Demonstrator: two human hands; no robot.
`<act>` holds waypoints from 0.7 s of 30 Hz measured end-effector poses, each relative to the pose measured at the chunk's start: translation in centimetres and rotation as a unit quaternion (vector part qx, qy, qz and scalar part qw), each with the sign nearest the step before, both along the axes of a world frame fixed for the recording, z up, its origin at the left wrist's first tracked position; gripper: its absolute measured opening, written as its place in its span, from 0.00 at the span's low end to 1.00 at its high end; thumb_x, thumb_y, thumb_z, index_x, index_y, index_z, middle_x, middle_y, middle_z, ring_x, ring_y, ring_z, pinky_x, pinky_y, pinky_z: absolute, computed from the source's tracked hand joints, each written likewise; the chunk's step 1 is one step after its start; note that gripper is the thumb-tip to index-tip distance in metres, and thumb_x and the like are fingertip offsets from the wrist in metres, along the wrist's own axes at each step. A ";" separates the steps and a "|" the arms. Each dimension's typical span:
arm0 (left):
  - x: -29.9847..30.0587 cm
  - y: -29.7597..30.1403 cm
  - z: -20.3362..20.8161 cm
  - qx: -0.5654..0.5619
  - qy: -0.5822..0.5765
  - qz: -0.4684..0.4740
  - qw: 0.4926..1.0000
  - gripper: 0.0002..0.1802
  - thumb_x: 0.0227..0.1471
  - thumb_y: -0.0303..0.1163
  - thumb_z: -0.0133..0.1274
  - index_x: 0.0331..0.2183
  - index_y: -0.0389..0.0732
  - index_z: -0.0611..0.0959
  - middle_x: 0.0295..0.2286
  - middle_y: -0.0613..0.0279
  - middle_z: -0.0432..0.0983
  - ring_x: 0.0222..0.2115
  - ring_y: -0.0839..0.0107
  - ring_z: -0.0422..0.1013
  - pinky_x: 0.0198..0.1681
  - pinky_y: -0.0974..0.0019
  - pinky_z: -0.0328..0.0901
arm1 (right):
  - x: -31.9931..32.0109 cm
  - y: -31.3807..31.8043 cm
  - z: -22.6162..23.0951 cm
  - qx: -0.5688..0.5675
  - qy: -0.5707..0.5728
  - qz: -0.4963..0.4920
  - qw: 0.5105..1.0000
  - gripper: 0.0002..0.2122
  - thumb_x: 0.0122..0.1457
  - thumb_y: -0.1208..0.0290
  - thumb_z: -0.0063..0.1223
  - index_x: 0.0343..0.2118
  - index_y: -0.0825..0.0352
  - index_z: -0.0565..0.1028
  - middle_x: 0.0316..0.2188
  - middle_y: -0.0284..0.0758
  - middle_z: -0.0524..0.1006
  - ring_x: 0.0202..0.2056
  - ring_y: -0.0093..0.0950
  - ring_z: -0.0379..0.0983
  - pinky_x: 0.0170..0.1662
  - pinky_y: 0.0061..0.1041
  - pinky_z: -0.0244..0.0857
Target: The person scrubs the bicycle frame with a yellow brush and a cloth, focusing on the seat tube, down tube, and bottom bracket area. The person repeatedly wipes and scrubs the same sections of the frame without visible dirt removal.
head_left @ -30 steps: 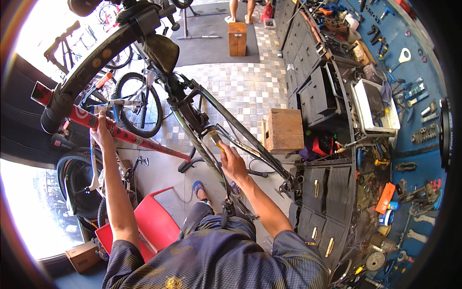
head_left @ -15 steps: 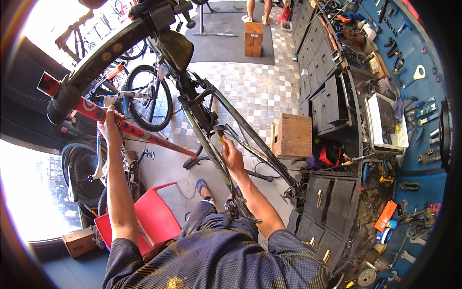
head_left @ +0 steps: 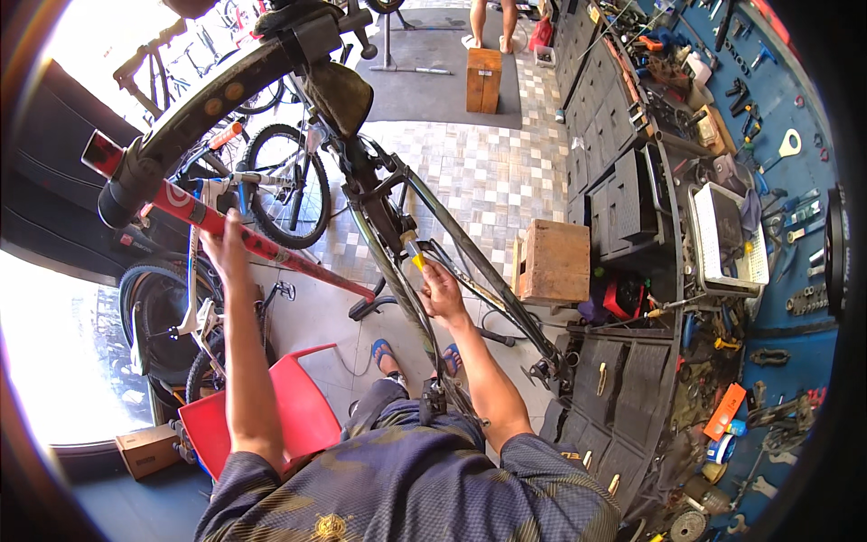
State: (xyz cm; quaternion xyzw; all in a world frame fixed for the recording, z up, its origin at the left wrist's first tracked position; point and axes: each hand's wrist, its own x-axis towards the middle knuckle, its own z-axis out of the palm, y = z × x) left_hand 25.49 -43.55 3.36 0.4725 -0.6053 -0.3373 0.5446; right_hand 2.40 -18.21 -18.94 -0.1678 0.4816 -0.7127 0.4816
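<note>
Over the tiled floor (head_left: 533, 154), left of the long tool bench (head_left: 623, 379), dark bicycle frame (head_left: 384, 217) hangs aslant, centre of view. Thick black curved arm (head_left: 208, 104) above it, upper left; red tube (head_left: 312, 265) slants down to the right from near the arm's outer end.

Right hand (head_left: 442, 295): fingers closed round a yellow-handled tool (head_left: 418, 258), its head pointing up at the middle of the frame. Head small and pale; looks to meet the frame, contact uncertain.

Left hand (head_left: 227, 251): raised at the red tube, fingers upward, blurred. Cannot tell whether they grip the tube or only lie against it.

Bench, top: white basket (head_left: 707, 237) toward the blue wall panel (head_left: 768, 316); orange box (head_left: 724, 411) farther down, near the panel's foot. Loose tools crowd the surface between. Wooden crate (head_left: 558, 264) on the floor, just beside the bench's left edge.

Dark mat (head_left: 420, 99) at the far side of the floor: second wooden box (head_left: 481, 81) near its right edge, another person's bare legs (head_left: 508, 23) behind the box.

Red chair (head_left: 307, 397) below the left hand, partly covered by the left forearm; cardboard box (head_left: 147, 452) farther left.
</note>
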 end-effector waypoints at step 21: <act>-17.4 10.0 -3.7 0.055 -0.142 -0.131 0.980 0.47 0.52 0.26 0.53 0.71 0.35 0.56 0.50 0.45 0.72 0.44 0.62 0.70 0.49 0.63 0.66 | -2.8 1.2 10.6 0.326 0.619 0.157 0.697 0.11 0.67 0.63 0.50 0.44 0.63 0.80 0.31 0.52 0.83 0.38 0.52 0.83 0.43 0.54 0.75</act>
